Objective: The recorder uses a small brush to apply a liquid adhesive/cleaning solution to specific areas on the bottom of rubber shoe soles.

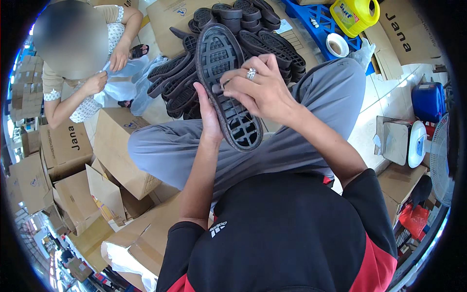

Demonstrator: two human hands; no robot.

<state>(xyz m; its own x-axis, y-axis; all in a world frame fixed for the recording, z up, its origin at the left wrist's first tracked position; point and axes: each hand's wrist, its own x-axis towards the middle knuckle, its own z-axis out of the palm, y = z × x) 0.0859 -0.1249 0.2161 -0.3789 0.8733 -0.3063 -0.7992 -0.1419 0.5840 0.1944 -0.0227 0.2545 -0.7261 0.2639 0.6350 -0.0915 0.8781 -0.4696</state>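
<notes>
A dark brown shoe sole [238,124] is held upright over my lap, its gridded, hollow side facing me. My left hand [210,114] grips its left edge, the thumb along the rim and the other fingers hidden behind it. My right hand [265,87], with a ring on one finger, is closed over the middle of the sole. A small dark piece shows at its fingertips, too little of it to name. Wet-looking shine lies in the lower cells of the sole. Beyond it, several more dark soles [182,80] are piled on flattened cardboard [163,24].
At the far left a person [80,63] handles clear plastic bags. Cardboard boxes [121,151] crowd my left. At the far right are a yellow jug [352,17], a white bowl [337,45] and a blue pallet [311,24]. A blue canister [428,102] and a fan [441,160] stand at right.
</notes>
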